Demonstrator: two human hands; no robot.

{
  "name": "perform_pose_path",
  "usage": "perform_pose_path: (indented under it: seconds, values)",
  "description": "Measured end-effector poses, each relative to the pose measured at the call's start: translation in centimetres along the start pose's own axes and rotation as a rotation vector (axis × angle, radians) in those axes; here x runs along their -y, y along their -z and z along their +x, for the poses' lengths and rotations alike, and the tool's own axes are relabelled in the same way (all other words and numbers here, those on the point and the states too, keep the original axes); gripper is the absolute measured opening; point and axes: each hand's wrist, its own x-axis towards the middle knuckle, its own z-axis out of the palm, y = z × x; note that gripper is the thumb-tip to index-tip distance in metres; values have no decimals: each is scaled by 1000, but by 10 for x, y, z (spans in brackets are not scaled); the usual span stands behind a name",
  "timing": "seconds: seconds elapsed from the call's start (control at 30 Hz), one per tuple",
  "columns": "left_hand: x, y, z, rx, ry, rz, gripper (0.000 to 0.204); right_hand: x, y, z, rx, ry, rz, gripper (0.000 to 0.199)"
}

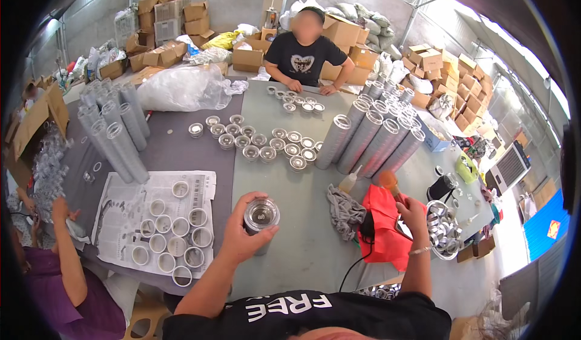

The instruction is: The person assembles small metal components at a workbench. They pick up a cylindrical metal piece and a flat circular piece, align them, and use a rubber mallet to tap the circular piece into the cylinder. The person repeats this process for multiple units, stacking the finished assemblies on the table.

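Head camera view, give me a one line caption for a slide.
At a cluttered worktable, the left hand holds a small round clear-topped can while the right hand grips an orange-tipped tool.

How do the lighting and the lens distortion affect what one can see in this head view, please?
Head view: daylight burns out the upper right, by the stacked boxes; the fisheye bends the table edges and blackens the corners; the left hand and its round metal can are sharp; the right hand on the orange-handled tool is slightly soft.

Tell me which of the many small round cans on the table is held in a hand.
The can in the left hand, near the table's front edge. The other cans stand loose in rows on the table or on the newspaper.
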Motion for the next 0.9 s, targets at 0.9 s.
perform_pose_path:
  seconds: [0.9]
  values:
    - [2,-10,6,-44,39,112,75,344,28,-63,478,786,-152,29]
